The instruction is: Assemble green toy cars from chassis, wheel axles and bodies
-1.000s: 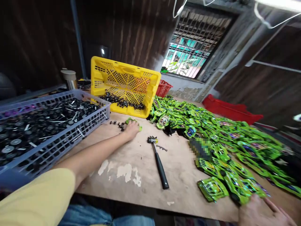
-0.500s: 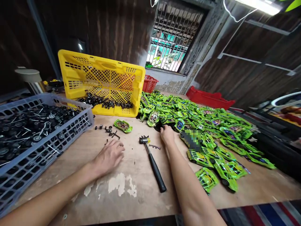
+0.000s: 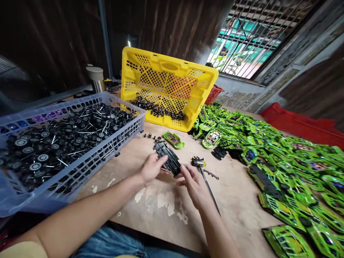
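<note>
A black plastic toy car chassis is held tilted above the table between both hands. My left hand is closed on its left side, thumb on top. At its lower right end, the fingers of my right hand grip it too. Just beyond lies a green toy car body, its inside facing up, with small black parts beside it. A hammer rests to the right, its handle partly hidden behind my right hand and forearm. Near its head is a thin dark curved strip.
A pale plastic crate full of black wheels and axles stands at left. Behind, a yellow crate on its side holds small black parts. Green car bodies are heaped at right, beside another black chassis. A red crate stands behind them.
My right hand has come back from the edge of the green pile. Both hands now meet on a black chassis, and my left hand has closed on it. The view has swung left.
</note>
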Action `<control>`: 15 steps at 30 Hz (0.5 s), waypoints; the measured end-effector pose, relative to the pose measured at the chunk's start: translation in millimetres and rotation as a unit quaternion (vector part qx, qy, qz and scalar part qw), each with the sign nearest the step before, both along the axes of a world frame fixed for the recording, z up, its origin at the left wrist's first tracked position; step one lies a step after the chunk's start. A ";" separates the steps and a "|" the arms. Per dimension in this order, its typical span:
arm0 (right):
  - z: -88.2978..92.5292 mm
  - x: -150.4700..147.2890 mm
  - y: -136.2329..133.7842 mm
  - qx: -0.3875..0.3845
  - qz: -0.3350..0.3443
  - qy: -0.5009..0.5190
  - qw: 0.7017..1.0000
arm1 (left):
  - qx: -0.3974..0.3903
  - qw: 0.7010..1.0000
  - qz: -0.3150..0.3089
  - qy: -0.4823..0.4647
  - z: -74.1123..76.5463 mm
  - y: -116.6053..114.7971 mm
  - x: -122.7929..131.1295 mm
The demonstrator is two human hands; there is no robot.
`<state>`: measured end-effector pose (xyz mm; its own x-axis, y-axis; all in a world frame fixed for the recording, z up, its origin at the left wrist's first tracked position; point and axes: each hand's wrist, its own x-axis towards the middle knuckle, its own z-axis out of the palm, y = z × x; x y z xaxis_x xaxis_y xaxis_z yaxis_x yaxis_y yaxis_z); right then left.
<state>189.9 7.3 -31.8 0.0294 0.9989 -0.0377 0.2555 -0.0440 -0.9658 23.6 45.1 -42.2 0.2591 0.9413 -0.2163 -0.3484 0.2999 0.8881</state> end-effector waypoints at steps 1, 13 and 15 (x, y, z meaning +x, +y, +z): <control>1.5 -10.1 11.8 0.038 0.006 -0.063 0.997 | -0.010 0.999 0.039 0.008 0.3 4.8 -9.9; -2.8 -74.2 154.1 0.140 0.113 -0.442 0.879 | 0.053 0.973 0.209 0.085 -22.4 46.8 -61.0; 3.9 -59.5 140.4 0.152 0.098 -0.408 0.895 | 0.052 0.974 0.202 0.086 -23.6 48.7 -60.6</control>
